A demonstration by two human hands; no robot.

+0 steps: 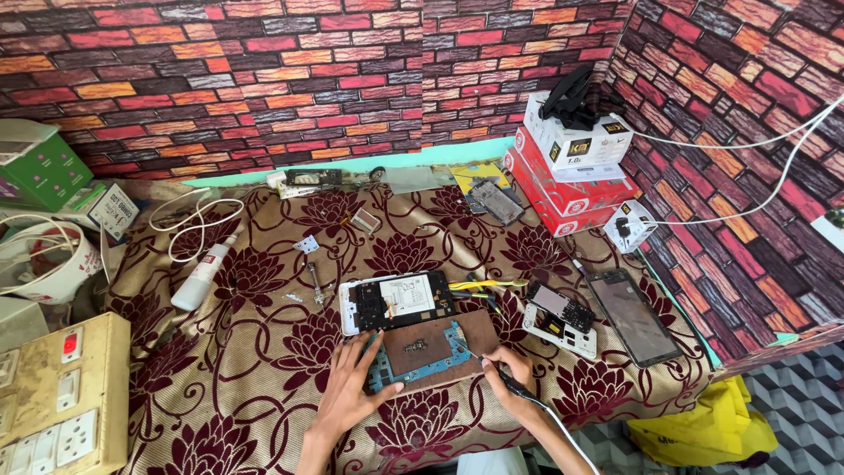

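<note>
Maroon flowered cloth over the table (264,387), seen from the head camera looking down. Near the front edge, a blue circuit board (413,362) lying flat on a brown wooden block (462,339). Left hand (352,387) spread flat, fingers (367,352) open and pressing on the left part of the board, gripping nothing. Right hand (508,374) closed around a dark soldering iron (514,387), tip aimed at the right edge of the board, cord trailing off toward the bottom of the frame. Just behind the board, an opened white phone (396,302) with its insides showing. To the right, a second opened phone body (560,317) and beside it a dark screen panel (635,317). Further left, a white bottle (204,273) lying on the cloth, with a looped white cable (195,220) near it. At the far right corner, stacked red and white boxes (571,167) against the brick-patterned wall (264,79). At the left edge, a beige switch panel (61,396).
</note>
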